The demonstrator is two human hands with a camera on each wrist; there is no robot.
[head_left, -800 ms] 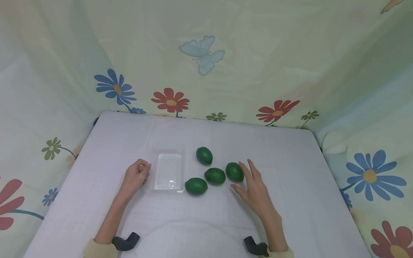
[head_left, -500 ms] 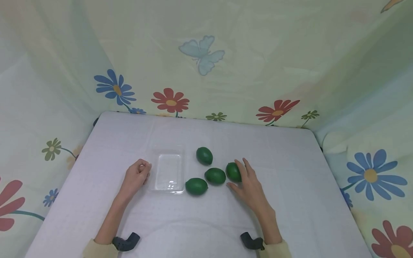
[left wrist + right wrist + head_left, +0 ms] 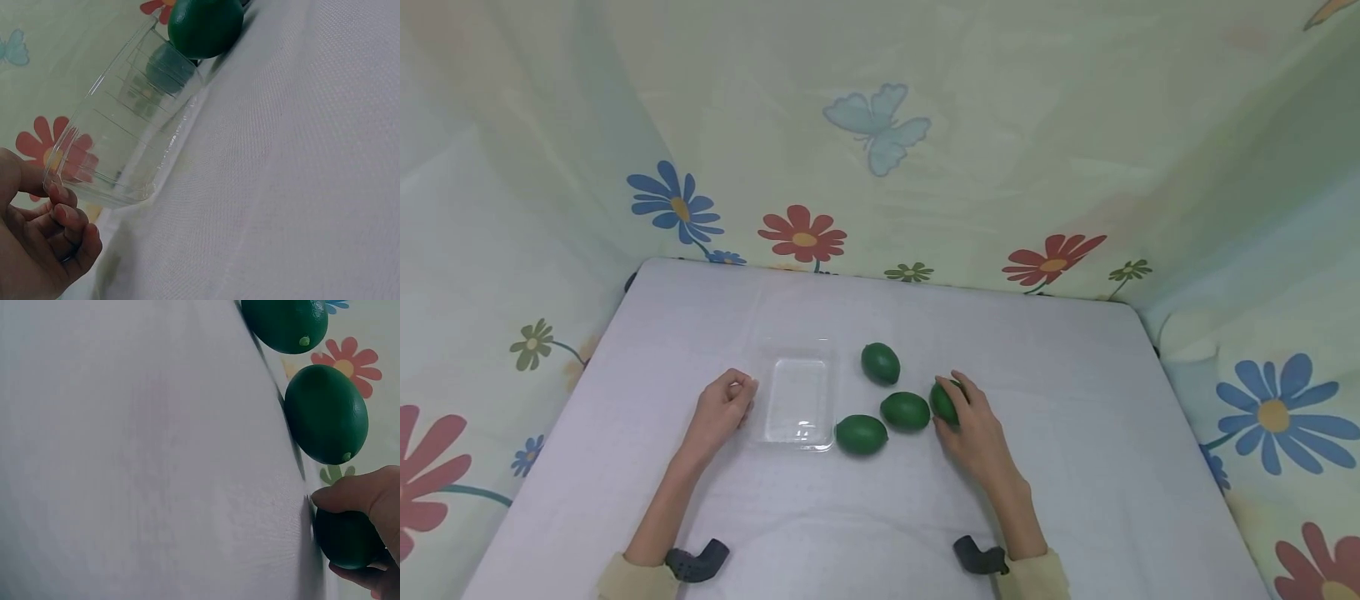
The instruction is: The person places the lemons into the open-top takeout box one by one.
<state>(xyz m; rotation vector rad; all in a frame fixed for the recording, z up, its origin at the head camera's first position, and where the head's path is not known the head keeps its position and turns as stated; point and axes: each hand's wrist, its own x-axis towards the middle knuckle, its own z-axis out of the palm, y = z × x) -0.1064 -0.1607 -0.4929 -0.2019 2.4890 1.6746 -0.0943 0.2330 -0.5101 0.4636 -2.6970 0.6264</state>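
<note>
- The clear plastic tray sits on the white table and holds nothing.
- The left hand rests beside the tray's left edge, fingers curled, fingertips touching its rim.
- The right hand curls its fingers round the rightmost lime, which lies on the table.
- Three other limes lie near the tray: the near lime just beside its right corner, the middle lime, the far lime.

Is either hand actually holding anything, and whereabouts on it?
The right hand grips the rightmost lime around its right side. The left hand rests curled beside the clear tray, holding nothing.
</note>
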